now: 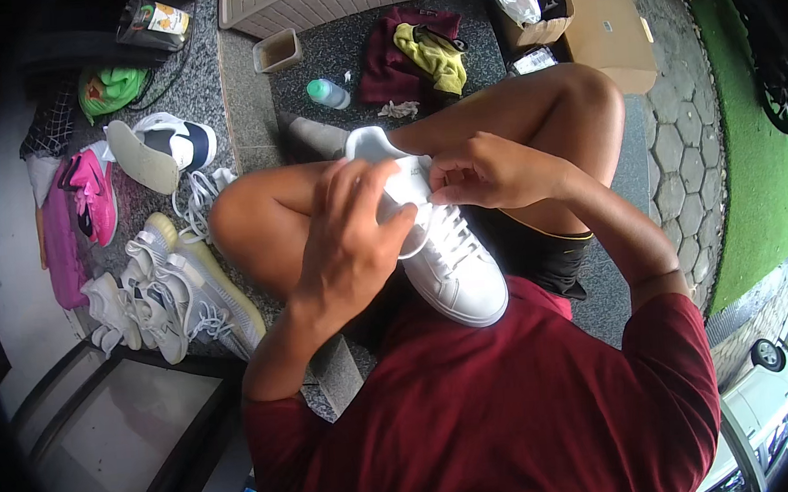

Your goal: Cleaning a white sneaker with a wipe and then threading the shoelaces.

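A white sneaker [470, 282] lies over my crossed legs, its toe toward my body and its heel pointing away. My left hand [351, 226] grips its left side, thumb and fingers curled about the tongue and collar. White laces [451, 242] run through the eyelets over the front of the shoe. At the top of the lacing, on the right side, the fingers of my right hand [489, 173] are pinched together at the lace. The lace end between those fingers is mostly hidden.
Several pale sneakers [154, 281], a pink shoe [93, 194] and a white-and-navy shoe [187, 142] stand at left. Beyond my legs are a capped bottle [328, 93], a plastic tub [277, 51], a maroon cloth [385, 59] and a yellow cloth [431, 56]. Cardboard boxes [608, 34] sit far right.
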Demonstrator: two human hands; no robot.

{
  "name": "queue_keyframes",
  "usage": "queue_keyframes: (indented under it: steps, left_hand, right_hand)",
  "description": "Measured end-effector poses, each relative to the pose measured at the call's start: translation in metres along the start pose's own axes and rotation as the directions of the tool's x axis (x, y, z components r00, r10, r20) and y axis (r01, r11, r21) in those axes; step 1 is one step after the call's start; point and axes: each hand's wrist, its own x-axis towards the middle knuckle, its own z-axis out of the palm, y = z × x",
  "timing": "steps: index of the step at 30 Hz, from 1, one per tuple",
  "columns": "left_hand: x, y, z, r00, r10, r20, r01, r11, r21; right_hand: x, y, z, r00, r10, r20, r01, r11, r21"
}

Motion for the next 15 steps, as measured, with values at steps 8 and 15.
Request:
queue_keyframes:
  steps: [8,15]
  left_hand:
    - [-0.024,-0.005,0.013,0.998,0.058,-0.019,-0.056,0.997,0.059]
    - [-0.038,-0.02,0.026,0.799,-0.53,0.284,0.392,0.1,-0.914]
  right_hand:
    - [0.005,0.014,-0.005,0.989,-0.138,0.054,0.145,0.977,-0.154]
    - [0.008,0.018,-0.018,0.964,-0.162,0.208,0.16,0.987,0.029]
